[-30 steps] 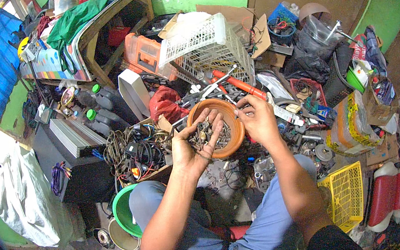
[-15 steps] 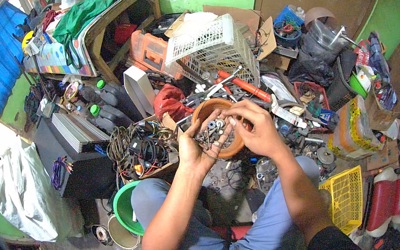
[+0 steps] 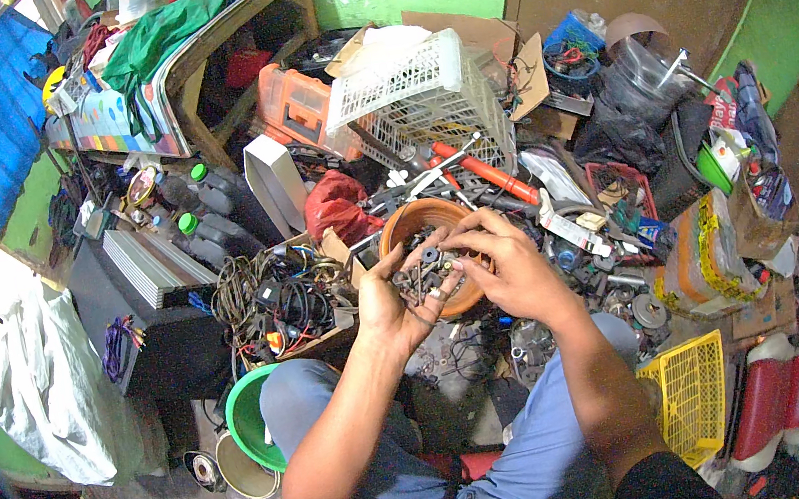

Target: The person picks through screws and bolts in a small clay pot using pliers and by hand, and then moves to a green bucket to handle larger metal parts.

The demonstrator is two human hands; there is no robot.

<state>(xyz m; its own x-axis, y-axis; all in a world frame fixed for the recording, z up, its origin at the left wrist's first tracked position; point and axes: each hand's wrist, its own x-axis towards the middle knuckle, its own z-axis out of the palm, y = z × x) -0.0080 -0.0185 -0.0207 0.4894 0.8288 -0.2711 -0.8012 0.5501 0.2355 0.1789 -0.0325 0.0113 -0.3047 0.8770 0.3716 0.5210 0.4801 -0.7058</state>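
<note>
My left hand is palm up and cupped over a round brown bowl. In its palm lies a heap of small bolts, nuts and washers, held between the curled fingers and the thumb. From the right, my right hand reaches over the heap with thumb and forefinger bent together at the small metal parts. What sits between those fingertips is too small to make out. Both hands hide much of the bowl's inside, where more metal bits show.
Tangled cables fill a box on the left. Behind the bowl are a red bag, an orange-red tube and a white plastic crate. Metal parts crowd the right, near a yellow basket. A green basin stands beside my left knee.
The right thumb and forefinger have come down closer onto the heap in the left palm. The metal parts there have shifted a little. The left hand has hardly moved.
</note>
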